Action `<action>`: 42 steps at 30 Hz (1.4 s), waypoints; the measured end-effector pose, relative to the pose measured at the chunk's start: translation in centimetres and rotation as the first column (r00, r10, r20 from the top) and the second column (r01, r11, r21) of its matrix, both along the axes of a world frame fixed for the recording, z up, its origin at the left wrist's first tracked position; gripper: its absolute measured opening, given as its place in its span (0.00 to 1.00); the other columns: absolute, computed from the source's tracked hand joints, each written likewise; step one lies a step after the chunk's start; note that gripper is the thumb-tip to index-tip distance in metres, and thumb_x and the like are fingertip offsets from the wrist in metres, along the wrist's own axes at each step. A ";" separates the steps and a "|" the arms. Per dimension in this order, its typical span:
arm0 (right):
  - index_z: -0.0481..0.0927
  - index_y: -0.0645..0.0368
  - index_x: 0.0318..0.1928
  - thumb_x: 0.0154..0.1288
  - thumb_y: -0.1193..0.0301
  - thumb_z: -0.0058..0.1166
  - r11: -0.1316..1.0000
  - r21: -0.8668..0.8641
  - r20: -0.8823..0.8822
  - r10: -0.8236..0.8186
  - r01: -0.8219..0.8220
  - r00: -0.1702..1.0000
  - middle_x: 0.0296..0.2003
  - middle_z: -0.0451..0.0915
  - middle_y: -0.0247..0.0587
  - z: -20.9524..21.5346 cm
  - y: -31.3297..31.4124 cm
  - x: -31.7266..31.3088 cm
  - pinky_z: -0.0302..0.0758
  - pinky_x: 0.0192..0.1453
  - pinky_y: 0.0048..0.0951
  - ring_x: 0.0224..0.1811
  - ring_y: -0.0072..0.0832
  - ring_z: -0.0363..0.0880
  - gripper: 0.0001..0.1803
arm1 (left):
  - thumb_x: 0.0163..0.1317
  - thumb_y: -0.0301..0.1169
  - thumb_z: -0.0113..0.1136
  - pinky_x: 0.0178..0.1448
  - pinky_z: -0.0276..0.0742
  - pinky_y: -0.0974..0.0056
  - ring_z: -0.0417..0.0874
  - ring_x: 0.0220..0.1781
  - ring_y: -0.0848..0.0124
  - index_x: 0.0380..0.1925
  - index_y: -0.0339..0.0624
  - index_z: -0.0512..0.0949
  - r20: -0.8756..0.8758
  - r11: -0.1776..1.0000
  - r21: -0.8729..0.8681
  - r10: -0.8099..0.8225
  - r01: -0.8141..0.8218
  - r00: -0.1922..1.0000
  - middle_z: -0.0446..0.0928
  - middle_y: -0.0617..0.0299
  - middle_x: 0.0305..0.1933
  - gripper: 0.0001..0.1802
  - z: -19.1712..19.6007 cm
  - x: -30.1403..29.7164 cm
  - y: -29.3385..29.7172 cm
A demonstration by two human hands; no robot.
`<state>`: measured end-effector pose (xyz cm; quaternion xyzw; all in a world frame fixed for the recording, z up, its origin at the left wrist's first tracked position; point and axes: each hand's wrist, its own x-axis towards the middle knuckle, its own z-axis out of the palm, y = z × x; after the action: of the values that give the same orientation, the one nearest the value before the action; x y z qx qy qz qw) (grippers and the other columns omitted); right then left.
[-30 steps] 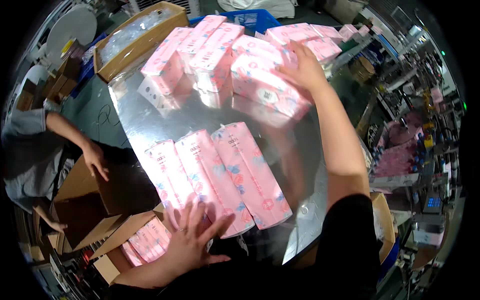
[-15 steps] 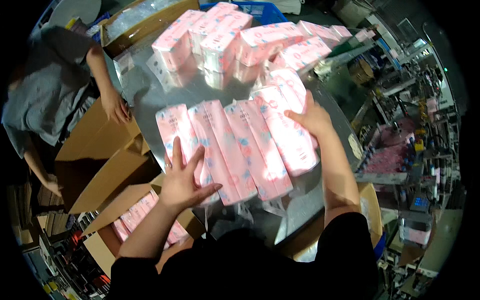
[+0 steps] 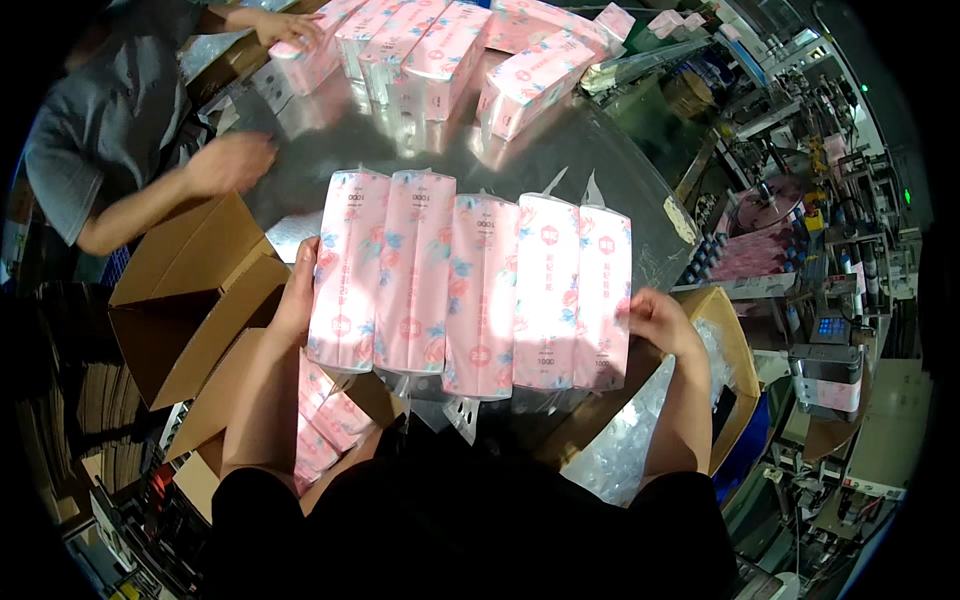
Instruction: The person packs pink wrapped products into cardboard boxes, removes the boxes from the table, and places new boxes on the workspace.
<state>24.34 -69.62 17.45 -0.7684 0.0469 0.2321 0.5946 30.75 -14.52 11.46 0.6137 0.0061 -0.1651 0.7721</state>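
A row of several pink floral tissue packs [image 3: 480, 290] stands side by side in front of me, above the near part of the metal table. My left hand [image 3: 297, 295] presses on the row's left end, its fingers partly hidden behind the outermost pack. At the opposite end, my right hand [image 3: 660, 320] has curled fingers against the last pack. The row is gripped between both hands. Clear plastic flaps stick out from the packs' ends. Farther back, more tissue packs [image 3: 440, 60] stand on the table [image 3: 400, 150].
A co-worker at the far left has one hand [image 3: 290, 30] on a back pack and the other [image 3: 235, 162] over the table. An open cardboard box [image 3: 190, 320] sits left; another holds pink packs [image 3: 325, 425]. Right is a box of clear plastic [image 3: 635, 430], with machinery [image 3: 770, 220] beyond.
My left hand has gone from the packs' top to the row's left end, my right hand nearer me. The row is straighter, with another pack side turned up. The co-worker's hands have moved over the table.
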 end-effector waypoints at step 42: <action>0.71 0.64 0.63 0.62 0.54 0.63 0.578 -0.277 -0.331 0.693 -0.767 0.641 0.52 0.80 0.43 -3.7 50.1 -8.3 0.73 0.59 0.29 0.53 0.28 0.78 0.36 | 0.50 0.73 0.56 0.69 0.66 0.57 0.70 0.68 0.51 0.73 0.38 0.51 -0.358 0.627 0.741 0.064 0.242 0.931 0.66 0.36 0.67 0.62 0.6 -42.0 32.8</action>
<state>16.07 -19.52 13.80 -0.7957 -0.1740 0.5130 0.2710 -11.29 18.31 12.06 0.8446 0.1830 -0.2916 0.4100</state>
